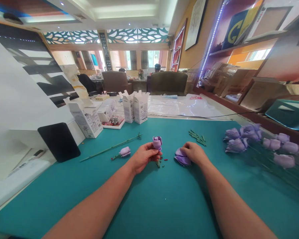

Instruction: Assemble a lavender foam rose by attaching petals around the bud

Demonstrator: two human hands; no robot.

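Observation:
Upright between the fingers of my left hand (146, 156) is a purple artificial flower head (157, 142). Small green and red pieces (161, 162) lie on the mat just below and beside it. My right hand (193, 152) is closed at the top of a fanned stack of purple petals (182, 158) on the mat; whether a single petal is pinched cannot be made out. Left of my left hand lie a lighter purple flower bud on a short green stem (125, 151) and a long green stem (109, 147).
Short green sticks (198, 137) lie behind my right hand. Finished-looking purple flowers (241, 137) rest at the right of the green mat (149, 205). White boxes (141, 108), a tray of small parts (114, 122) and a black tablet-like panel (59, 142) stand at the back left.

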